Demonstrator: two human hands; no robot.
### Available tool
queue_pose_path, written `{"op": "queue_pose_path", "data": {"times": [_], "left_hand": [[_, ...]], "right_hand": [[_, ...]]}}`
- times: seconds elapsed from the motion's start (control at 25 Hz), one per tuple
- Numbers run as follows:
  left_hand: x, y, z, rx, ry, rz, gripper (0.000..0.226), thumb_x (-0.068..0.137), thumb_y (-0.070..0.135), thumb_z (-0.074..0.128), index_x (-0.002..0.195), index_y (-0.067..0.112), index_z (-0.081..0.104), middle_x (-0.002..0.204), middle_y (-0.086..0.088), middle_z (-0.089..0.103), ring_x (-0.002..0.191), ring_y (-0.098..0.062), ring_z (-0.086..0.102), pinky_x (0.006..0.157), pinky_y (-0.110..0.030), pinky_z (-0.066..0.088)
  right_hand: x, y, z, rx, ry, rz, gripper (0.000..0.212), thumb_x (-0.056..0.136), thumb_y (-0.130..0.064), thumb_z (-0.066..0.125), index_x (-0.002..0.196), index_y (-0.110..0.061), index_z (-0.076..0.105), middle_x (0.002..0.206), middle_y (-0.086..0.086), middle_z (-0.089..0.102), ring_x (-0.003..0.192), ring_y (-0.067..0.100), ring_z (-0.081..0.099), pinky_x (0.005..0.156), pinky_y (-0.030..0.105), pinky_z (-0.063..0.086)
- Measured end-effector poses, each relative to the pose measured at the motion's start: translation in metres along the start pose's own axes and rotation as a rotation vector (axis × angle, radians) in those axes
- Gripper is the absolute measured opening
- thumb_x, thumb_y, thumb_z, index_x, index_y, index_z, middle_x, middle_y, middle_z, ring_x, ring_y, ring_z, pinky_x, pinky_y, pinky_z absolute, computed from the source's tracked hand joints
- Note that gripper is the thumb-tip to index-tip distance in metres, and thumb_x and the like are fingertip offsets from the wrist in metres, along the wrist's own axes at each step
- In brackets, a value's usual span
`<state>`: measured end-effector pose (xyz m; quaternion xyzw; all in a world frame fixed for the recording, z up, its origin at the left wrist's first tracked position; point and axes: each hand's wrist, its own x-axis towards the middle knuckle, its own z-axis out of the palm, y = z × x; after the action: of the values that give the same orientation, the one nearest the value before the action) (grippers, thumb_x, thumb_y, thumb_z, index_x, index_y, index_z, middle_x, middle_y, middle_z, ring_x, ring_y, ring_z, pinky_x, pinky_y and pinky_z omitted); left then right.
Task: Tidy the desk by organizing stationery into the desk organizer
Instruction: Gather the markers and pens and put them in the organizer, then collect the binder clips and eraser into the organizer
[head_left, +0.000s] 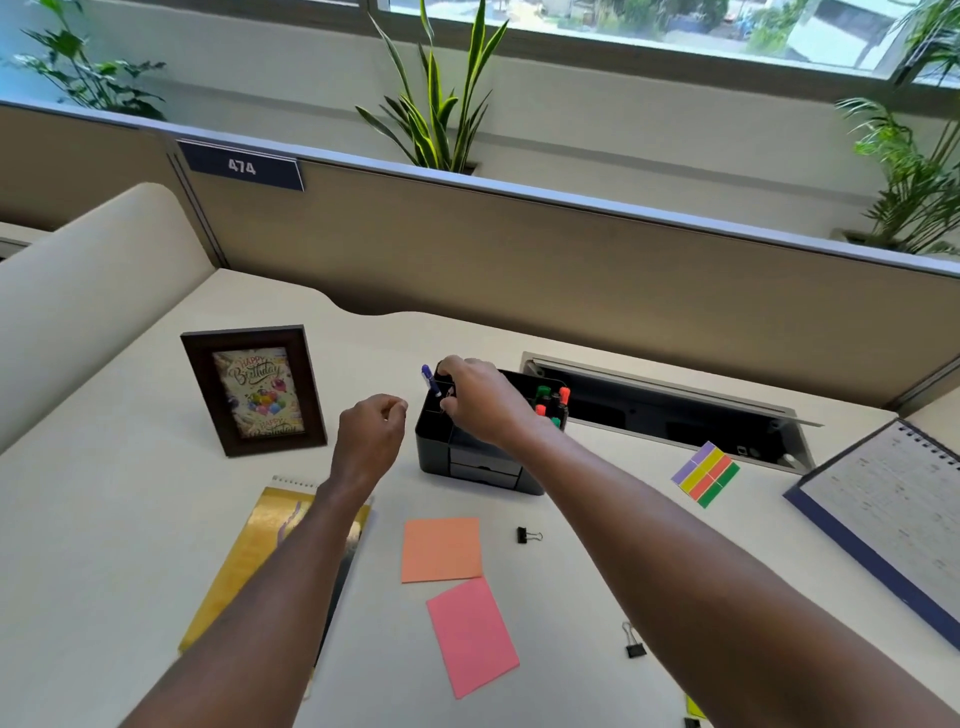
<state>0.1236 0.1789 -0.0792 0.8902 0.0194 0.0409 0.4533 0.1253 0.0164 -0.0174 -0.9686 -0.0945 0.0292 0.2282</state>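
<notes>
A black desk organizer (470, 462) stands mid-desk, with orange and green markers (551, 402) upright in its right compartment. My right hand (480, 400) is over its left compartments, fingers closed on a blue pen (430, 380) that leans out of the back-left slot. My left hand (371, 434) hovers just left of the organizer, fingers loosely curled and holding nothing visible. On the desk lie an orange sticky pad (441, 550), a pink sticky pad (471, 635), two black binder clips (527, 535) (635, 643) and a sheet of coloured flags (705, 474).
A framed birthday card (253, 389) stands at the left. A gold spiral notepad (249, 561) lies under my left forearm. A spiral planner (883, 514) sits at the right edge. An open cable tray (670, 410) runs behind the organizer, with the partition wall beyond.
</notes>
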Motion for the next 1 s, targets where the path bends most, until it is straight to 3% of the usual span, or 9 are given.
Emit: {"op": "queue_pose_path", "data": {"times": [0.16, 0.28, 0.36, 0.52, 0.68, 0.84, 1.0], "left_hand": [[-0.009, 0.013, 0.012, -0.007, 0.131, 0.126, 0.019, 0.091, 0.012, 0.056, 0.101, 0.008, 0.071, 0.092, -0.005, 0.072, 0.078, -0.016, 0.063, 0.071, -0.023, 0.044], [-0.023, 0.037, 0.028, -0.044, 0.235, 0.316, 0.021, 0.09, 0.004, 0.056, 0.108, 0.006, 0.068, 0.097, -0.008, 0.07, 0.078, -0.017, 0.063, 0.073, -0.025, 0.049], [-0.038, 0.057, 0.044, -0.078, 0.217, 0.446, 0.023, 0.09, 0.003, 0.056, 0.111, 0.006, 0.066, 0.094, -0.007, 0.067, 0.079, -0.018, 0.062, 0.073, -0.029, 0.053], [-0.077, 0.091, 0.082, -0.133, 0.075, 0.599, 0.026, 0.088, 0.001, 0.057, 0.112, 0.006, 0.065, 0.099, -0.006, 0.066, 0.089, -0.016, 0.062, 0.08, -0.029, 0.053], [-0.128, 0.098, 0.12, -0.068, -0.1, 0.614, 0.029, 0.088, 0.006, 0.056, 0.116, 0.008, 0.064, 0.107, -0.004, 0.066, 0.095, -0.015, 0.062, 0.087, -0.022, 0.05], [-0.18, 0.085, 0.158, 0.07, -0.388, 0.517, 0.03, 0.088, 0.019, 0.056, 0.117, 0.018, 0.063, 0.114, 0.002, 0.064, 0.102, -0.012, 0.06, 0.087, -0.017, 0.044], [-0.217, 0.077, 0.188, 0.295, -0.61, 0.323, 0.043, 0.087, 0.039, 0.056, 0.128, 0.025, 0.053, 0.12, -0.001, 0.056, 0.112, -0.019, 0.054, 0.089, -0.029, 0.044]], "right_hand": [[-0.031, 0.027, -0.01, 0.101, 0.178, -0.039, 0.022, 0.088, -0.014, 0.054, 0.107, -0.01, 0.065, 0.101, 0.01, 0.066, 0.095, 0.025, 0.059, 0.086, 0.038, 0.049], [-0.068, 0.065, -0.022, 0.142, 0.272, -0.036, 0.019, 0.088, -0.014, 0.055, 0.101, -0.013, 0.068, 0.099, 0.002, 0.067, 0.091, 0.017, 0.061, 0.084, 0.032, 0.051], [-0.098, 0.094, -0.031, 0.143, 0.317, 0.003, 0.019, 0.088, -0.016, 0.058, 0.104, -0.014, 0.068, 0.104, -0.001, 0.066, 0.096, 0.014, 0.06, 0.086, 0.032, 0.052], [-0.163, 0.144, -0.039, 0.048, 0.31, 0.136, 0.032, 0.09, -0.029, 0.063, 0.119, -0.016, 0.063, 0.126, 0.0, 0.061, 0.118, 0.013, 0.054, 0.095, 0.027, 0.048], [-0.218, 0.177, -0.03, 0.004, 0.309, 0.239, 0.036, 0.089, -0.035, 0.063, 0.12, -0.018, 0.061, 0.127, -0.002, 0.06, 0.119, 0.014, 0.053, 0.091, 0.021, 0.041], [-0.263, 0.198, -0.013, -0.007, 0.288, 0.316, 0.031, 0.09, -0.031, 0.062, 0.119, -0.019, 0.061, 0.122, -0.003, 0.063, 0.114, 0.013, 0.055, 0.09, 0.02, 0.042], [-0.289, 0.206, 0.011, 0.005, 0.234, 0.355, 0.029, 0.091, -0.025, 0.06, 0.119, -0.018, 0.062, 0.117, -0.002, 0.064, 0.11, 0.015, 0.057, 0.091, 0.021, 0.041]]}}
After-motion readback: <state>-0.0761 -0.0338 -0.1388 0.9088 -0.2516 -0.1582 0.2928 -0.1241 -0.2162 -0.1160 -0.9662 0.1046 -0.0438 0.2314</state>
